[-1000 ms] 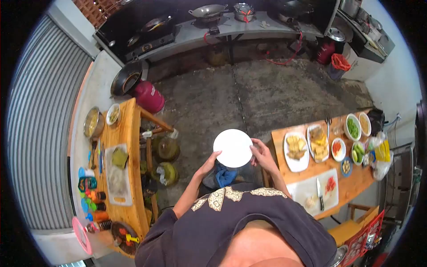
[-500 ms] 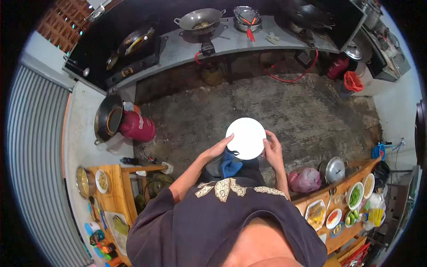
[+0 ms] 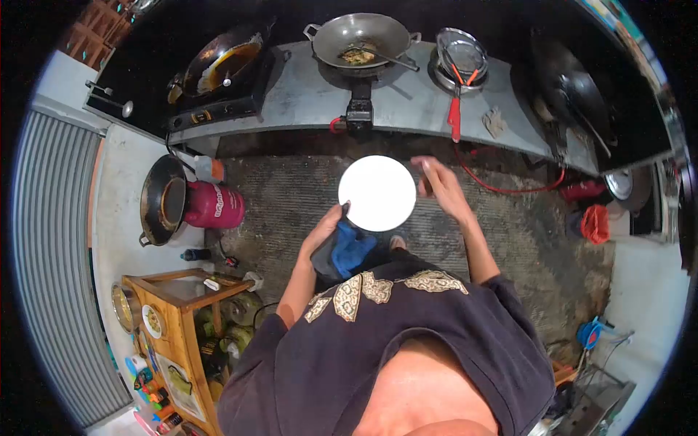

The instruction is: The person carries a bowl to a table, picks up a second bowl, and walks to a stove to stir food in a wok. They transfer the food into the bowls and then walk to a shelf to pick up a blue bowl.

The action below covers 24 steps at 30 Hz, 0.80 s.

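A plain white plate point(image 3: 377, 193) is held out in front of me by my left hand point(image 3: 326, 231), its fingers closed at the lower left rim. Just below that hand hangs a blue cloth point(image 3: 352, 248), partly overlapped by the plate. My right hand point(image 3: 442, 187) is raised to the right of the plate, off its rim, with fingers bent and apart and nothing in them. Ahead on the grey counter point(image 3: 305, 91) a wok point(image 3: 363, 33) holds some food and a long-handled utensil.
A second wok point(image 3: 222, 62) with brown liquid sits on a stove at the left. Strainers point(image 3: 461, 54) with red handles and a dark wok point(image 3: 571, 80) stand to the right. A pink gas cylinder point(image 3: 218, 203) and a wooden table point(image 3: 178, 320) are on my left.
My right hand has come off the plate, which my left hand still holds. The view has shifted closer to the counter, and the side table with food has left the right of the view.
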Tool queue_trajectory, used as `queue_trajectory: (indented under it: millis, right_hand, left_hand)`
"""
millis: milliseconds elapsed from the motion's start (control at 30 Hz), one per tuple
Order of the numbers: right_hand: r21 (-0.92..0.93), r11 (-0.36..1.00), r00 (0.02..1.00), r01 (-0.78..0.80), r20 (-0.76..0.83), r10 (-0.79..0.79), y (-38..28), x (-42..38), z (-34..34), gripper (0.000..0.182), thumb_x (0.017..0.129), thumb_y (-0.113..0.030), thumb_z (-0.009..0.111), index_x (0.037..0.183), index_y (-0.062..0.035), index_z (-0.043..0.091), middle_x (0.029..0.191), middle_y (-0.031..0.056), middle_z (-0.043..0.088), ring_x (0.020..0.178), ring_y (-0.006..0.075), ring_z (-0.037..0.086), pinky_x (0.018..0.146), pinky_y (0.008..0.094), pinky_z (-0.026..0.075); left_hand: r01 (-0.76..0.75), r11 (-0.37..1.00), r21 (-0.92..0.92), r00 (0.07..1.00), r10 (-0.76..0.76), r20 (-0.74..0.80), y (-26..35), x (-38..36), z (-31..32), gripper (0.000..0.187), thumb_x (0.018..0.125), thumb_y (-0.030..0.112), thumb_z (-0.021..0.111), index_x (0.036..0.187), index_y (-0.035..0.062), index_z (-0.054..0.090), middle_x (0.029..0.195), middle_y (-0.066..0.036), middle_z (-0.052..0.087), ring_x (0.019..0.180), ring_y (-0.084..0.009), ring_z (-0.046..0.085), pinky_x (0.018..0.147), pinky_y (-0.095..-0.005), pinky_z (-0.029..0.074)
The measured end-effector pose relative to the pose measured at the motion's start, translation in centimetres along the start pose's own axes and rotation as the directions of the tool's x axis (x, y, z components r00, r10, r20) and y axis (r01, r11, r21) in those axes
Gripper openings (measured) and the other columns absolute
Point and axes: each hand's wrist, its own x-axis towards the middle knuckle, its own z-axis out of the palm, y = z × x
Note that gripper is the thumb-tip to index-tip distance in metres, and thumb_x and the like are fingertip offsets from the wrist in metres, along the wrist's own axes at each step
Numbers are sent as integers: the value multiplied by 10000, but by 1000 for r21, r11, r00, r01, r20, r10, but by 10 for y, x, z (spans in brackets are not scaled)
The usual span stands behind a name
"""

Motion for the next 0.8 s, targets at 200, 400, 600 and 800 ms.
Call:
queue_trajectory:
  millis: [200, 400, 600, 800]
  right_hand:
    - [-769, 565, 815, 299, -101, -570, 18, 226, -33, 384, 688, -187, 624, 1016, -49, 480, 905, 176, 500, 892, 321, 470, 783, 410, 375]
    - [-955, 255, 970, -152, -194, -150, 92, 400, -29, 558, 646, -90, 627, 1134, -89, 356, 953, 153, 468, 879, 302, 495, 771, 401, 417]
    - [-958, 266, 979, -111, -152, -138, 107, 448, -24, 503, 646, -20, 583, 1093, -128, 381, 920, 143, 488, 822, 303, 556, 584, 389, 494]
    - [-982, 183, 993, 56, 36, -111, 58, 510, -91, 359, 729, -123, 522, 1081, -154, 460, 865, 150, 572, 711, 323, 589, 582, 414, 478]
  left_hand:
    - [-205, 970, -129, 961, 175, -213, 70, 86, -70, 571, 795, 376, 555, 1126, -66, 414, 961, -167, 572, 760, -202, 602, 624, -295, 522]
    - [-185, 971, 154, 924, 225, -308, 181, 168, -144, 462, 823, 340, 518, 1077, -40, 453, 876, -118, 566, 725, -157, 587, 605, -251, 497]
    - [-262, 962, -79, 912, 220, -346, 264, 203, -137, 446, 828, 306, 513, 1066, -67, 458, 921, -146, 574, 756, -173, 598, 636, -275, 511]
    - [-294, 950, -110, 905, 239, -353, 287, 231, -137, 450, 820, 322, 530, 1069, -48, 470, 880, -116, 588, 722, -172, 601, 623, -282, 503]
